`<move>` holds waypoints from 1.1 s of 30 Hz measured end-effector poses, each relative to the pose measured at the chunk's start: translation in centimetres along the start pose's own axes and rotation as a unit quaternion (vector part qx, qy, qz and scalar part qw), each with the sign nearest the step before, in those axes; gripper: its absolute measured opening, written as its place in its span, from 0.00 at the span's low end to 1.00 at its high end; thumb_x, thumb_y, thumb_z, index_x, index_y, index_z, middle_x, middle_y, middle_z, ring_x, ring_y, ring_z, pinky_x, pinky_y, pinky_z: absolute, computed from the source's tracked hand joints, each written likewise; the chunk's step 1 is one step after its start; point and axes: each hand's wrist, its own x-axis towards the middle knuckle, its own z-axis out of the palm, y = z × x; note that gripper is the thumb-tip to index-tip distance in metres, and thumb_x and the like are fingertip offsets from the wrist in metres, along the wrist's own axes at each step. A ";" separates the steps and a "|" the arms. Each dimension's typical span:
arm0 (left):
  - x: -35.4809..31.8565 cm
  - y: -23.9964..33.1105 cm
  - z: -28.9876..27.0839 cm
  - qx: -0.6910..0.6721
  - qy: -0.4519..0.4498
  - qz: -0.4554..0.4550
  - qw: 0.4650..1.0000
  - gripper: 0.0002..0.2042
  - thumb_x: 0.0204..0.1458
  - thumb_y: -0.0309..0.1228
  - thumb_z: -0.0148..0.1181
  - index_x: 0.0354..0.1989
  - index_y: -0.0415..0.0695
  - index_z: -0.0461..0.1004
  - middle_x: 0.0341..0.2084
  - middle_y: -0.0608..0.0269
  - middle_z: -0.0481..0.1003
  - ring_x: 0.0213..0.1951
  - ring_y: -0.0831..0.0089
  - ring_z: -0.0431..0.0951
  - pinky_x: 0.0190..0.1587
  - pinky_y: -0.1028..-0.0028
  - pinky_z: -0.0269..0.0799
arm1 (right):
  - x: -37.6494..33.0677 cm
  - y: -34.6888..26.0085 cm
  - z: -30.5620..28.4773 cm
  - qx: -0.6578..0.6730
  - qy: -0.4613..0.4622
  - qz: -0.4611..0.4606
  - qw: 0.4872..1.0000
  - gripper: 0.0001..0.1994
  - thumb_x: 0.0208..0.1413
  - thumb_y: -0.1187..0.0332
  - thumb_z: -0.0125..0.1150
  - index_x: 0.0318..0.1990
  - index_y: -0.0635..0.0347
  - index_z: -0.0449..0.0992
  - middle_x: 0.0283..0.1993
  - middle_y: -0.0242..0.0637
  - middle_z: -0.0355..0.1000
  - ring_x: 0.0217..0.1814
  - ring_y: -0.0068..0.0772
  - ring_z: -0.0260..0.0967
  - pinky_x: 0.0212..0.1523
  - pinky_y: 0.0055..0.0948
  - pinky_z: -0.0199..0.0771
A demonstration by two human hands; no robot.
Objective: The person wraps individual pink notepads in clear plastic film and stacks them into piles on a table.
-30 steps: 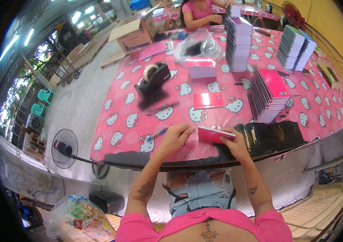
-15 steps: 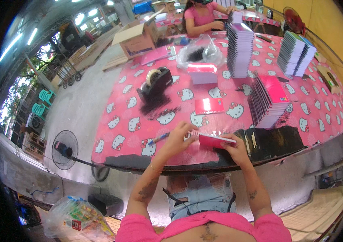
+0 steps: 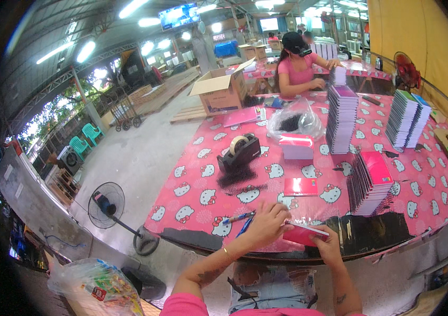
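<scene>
A small red spiral notebook (image 3: 304, 234) is held up over the table's near edge, tilted, its white page edges showing along the top. My right hand (image 3: 330, 245) grips its right end between thumb and fingers. At the left end, my left hand (image 3: 269, 225) has its fingers bent and drawn together; what lies between the fingertips is hidden. Beside my left hand, a pen (image 3: 238, 217) and a blue slim object (image 3: 245, 226) lie on the table. Just beyond my hands a second red notebook (image 3: 301, 187) lies flat.
The pink-patterned table (image 3: 192, 196) bears a black tape dispenser (image 3: 239, 154), loose black spiral coils (image 3: 240, 181), a red notebook stack (image 3: 369, 184), a tall notebook stack (image 3: 341, 121) and a plastic bag (image 3: 296, 120). A person (image 3: 298, 71) works across it. A fan (image 3: 109, 204) stands left.
The view has tilted up, showing more of the room, and things sit lower and further right. My left hand's fingers have curled in at the notebook's left end. My right hand keeps its grip.
</scene>
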 end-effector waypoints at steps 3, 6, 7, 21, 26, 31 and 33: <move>-1.7 3.6 3.1 0.102 0.112 -0.050 0.987 0.33 0.61 0.53 0.49 0.66 0.38 0.63 0.67 0.48 0.60 0.71 0.50 0.53 0.68 0.37 0.33 | -0.4 -1.7 1.7 0.055 0.058 0.031 0.996 0.12 0.55 0.78 0.65 0.47 0.64 0.78 0.40 0.30 0.77 0.41 0.19 0.72 0.45 0.22 0.72; -5.4 5.5 6.3 0.047 0.086 -0.027 0.995 0.41 0.62 0.57 0.45 0.72 0.35 0.50 0.73 0.45 0.47 0.75 0.50 0.43 0.67 0.36 0.40 | -0.4 -3.2 2.2 0.034 0.093 0.004 0.995 0.12 0.56 0.78 0.65 0.48 0.65 0.77 0.39 0.29 0.77 0.39 0.17 0.72 0.41 0.20 0.72; -5.9 5.1 7.6 0.013 0.128 -0.040 0.991 0.41 0.61 0.58 0.45 0.71 0.35 0.51 0.72 0.44 0.48 0.74 0.49 0.45 0.67 0.36 0.37 | -0.3 -2.7 2.3 0.024 0.072 -0.011 0.997 0.12 0.56 0.77 0.65 0.48 0.65 0.77 0.39 0.29 0.77 0.38 0.17 0.72 0.40 0.20 0.72; -2.7 3.4 2.7 0.166 0.073 -0.042 0.982 0.45 0.57 0.62 0.45 0.70 0.32 0.53 0.69 0.38 0.53 0.72 0.42 0.49 0.67 0.35 0.41 | -1.7 -2.9 3.8 0.038 0.002 0.031 0.999 0.12 0.56 0.78 0.64 0.49 0.66 0.78 0.42 0.34 0.78 0.42 0.22 0.74 0.45 0.23 0.75; -5.9 6.8 5.9 0.115 0.124 0.107 0.980 0.46 0.58 0.61 0.44 0.71 0.31 0.48 0.72 0.38 0.46 0.74 0.44 0.41 0.67 0.35 0.38 | -1.0 -3.3 2.5 0.031 0.002 0.024 0.999 0.14 0.55 0.77 0.66 0.50 0.66 0.78 0.41 0.32 0.79 0.41 0.20 0.74 0.43 0.21 0.75; -1.5 4.2 1.8 0.134 0.027 -0.032 0.990 0.47 0.58 0.63 0.43 0.71 0.31 0.49 0.73 0.39 0.46 0.75 0.48 0.40 0.71 0.42 0.25 | -1.2 -4.0 3.7 0.030 -0.027 0.062 0.997 0.17 0.56 0.79 0.64 0.54 0.67 0.77 0.46 0.35 0.79 0.46 0.23 0.75 0.49 0.25 0.76; -5.8 6.8 5.8 0.031 0.057 0.060 0.996 0.44 0.58 0.60 0.45 0.72 0.33 0.50 0.72 0.40 0.48 0.75 0.50 0.43 0.70 0.41 0.36 | -0.6 -4.6 2.6 0.069 -0.010 0.039 0.997 0.18 0.57 0.80 0.63 0.56 0.69 0.75 0.47 0.36 0.78 0.48 0.24 0.75 0.51 0.25 0.75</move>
